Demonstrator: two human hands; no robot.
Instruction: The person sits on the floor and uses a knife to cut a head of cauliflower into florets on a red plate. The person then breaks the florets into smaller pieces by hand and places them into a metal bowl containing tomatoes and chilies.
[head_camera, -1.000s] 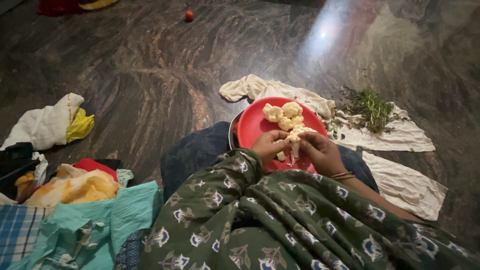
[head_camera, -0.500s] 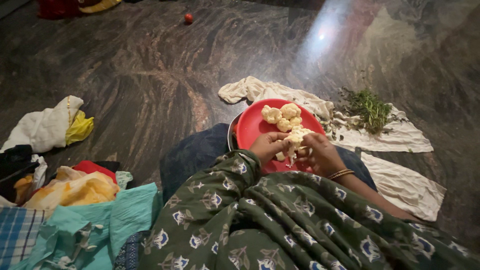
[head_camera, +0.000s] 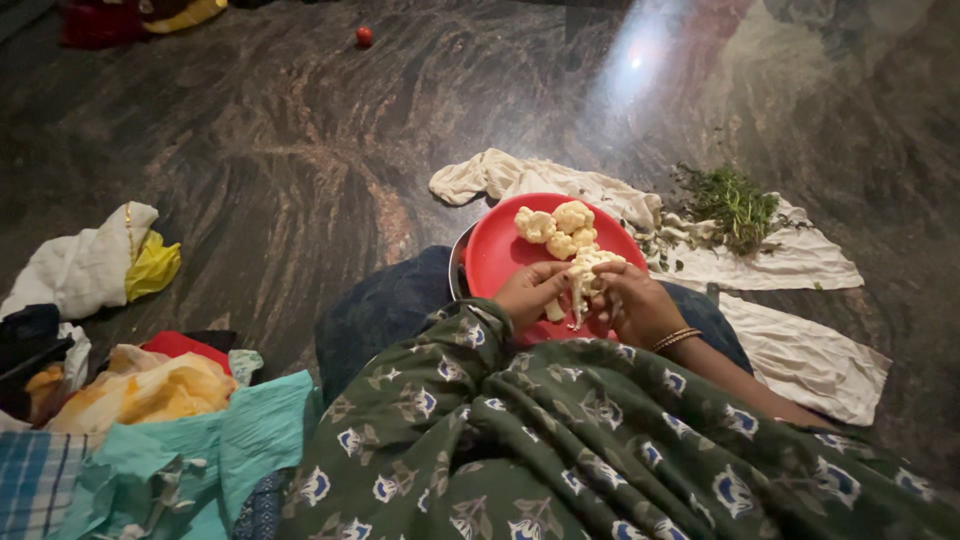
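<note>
Single head-worn view, steeply downward, close over lap and floor (head_camera: 300, 150).

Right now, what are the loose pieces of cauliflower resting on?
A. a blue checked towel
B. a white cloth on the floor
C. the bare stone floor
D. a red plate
D: the cauliflower florets lie on the red plate, just beyond the left hand and right hand, which hold another piece of cauliflower between them.
</note>
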